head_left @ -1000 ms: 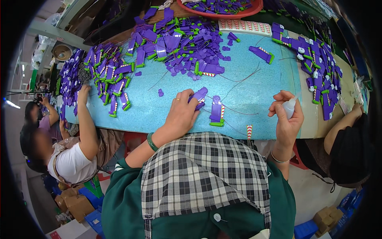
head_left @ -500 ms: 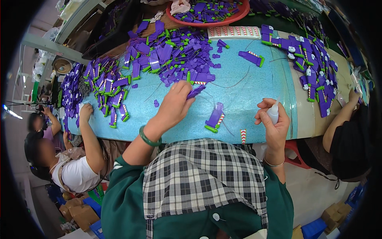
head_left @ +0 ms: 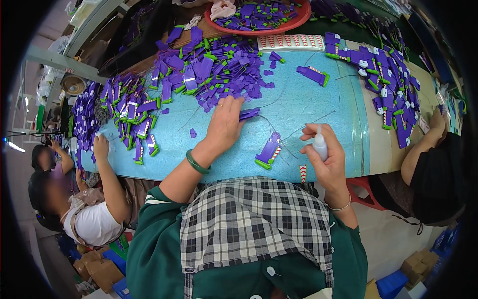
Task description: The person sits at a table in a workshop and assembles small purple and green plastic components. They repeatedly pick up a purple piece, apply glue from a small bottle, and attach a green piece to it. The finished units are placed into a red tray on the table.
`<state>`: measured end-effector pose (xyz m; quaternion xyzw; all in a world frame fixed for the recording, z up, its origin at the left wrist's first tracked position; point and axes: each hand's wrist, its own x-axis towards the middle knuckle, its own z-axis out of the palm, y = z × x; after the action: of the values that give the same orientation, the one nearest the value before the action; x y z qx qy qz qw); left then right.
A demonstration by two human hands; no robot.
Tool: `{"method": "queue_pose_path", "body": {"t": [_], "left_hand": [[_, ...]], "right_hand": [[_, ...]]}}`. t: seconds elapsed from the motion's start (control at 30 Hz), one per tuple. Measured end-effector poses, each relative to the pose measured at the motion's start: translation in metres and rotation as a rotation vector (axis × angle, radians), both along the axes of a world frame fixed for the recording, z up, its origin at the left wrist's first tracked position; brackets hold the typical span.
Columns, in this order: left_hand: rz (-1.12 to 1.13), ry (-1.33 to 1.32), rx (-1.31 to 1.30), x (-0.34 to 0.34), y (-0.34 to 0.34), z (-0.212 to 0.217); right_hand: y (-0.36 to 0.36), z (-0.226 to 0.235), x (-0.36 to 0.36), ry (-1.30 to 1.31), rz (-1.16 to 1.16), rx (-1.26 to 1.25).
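Note:
My left hand reaches to the near edge of a heap of purple and green plastic parts. Its fingers are closed on a purple plastic piece that sticks out on the right; the rest of that piece is hidden. In my right hand is a small white squeeze bottle, held upright with its thin nozzle up. Between the hands lies a purple part with a green end and a red-and-white striped strip, thin wires beside it. A loose striped sticker sits at the table's near edge.
A red basin of purple parts stands at the back, beside a striped sticker sheet. One purple part lies apart. More parts are piled left and right. Co-workers' arms flank the blue table.
My right hand has shifted left with the bottle, toward the lone purple part. My left hand is slightly lower and farther right; the striped piece beside its fingers no longer shows.

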<state>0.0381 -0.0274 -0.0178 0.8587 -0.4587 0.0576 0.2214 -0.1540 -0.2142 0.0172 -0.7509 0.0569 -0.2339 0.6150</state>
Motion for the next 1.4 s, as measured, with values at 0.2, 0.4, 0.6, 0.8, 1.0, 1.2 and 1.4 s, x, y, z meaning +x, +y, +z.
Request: {"method": "queue_pose_path", "body": {"t": [0.2,0.4,0.6,0.8,1.0,1.2,1.4], "left_hand": [[0.000,0.192,-0.206,-0.009,0.018,0.007],[-0.052,1.612,-0.764,-0.033,0.029,0.037],[-0.114,1.817,-0.825,-0.039,0.035,0.027],[-0.163,1.805,-0.819,-0.038,0.040,0.022],[-0.188,1.766,-0.825,-0.036,0.045,0.017],[-0.227,1.724,-0.846,-0.036,0.050,0.013],[-0.249,1.690,-0.849,-0.037,0.051,0.009]], "right_hand": [[0.013,0.012,0.024,-0.001,0.151,-0.264],[0.034,0.013,0.031,0.053,0.075,-0.116],[0.038,0.024,0.045,-0.156,-0.011,-0.484],[0.047,0.028,0.046,-0.227,-0.136,-0.571],[0.053,0.029,0.049,-0.235,-0.145,-0.651],[0.059,0.030,0.051,-0.242,-0.113,-0.711],[0.062,0.031,0.053,-0.240,-0.111,-0.719]]}}
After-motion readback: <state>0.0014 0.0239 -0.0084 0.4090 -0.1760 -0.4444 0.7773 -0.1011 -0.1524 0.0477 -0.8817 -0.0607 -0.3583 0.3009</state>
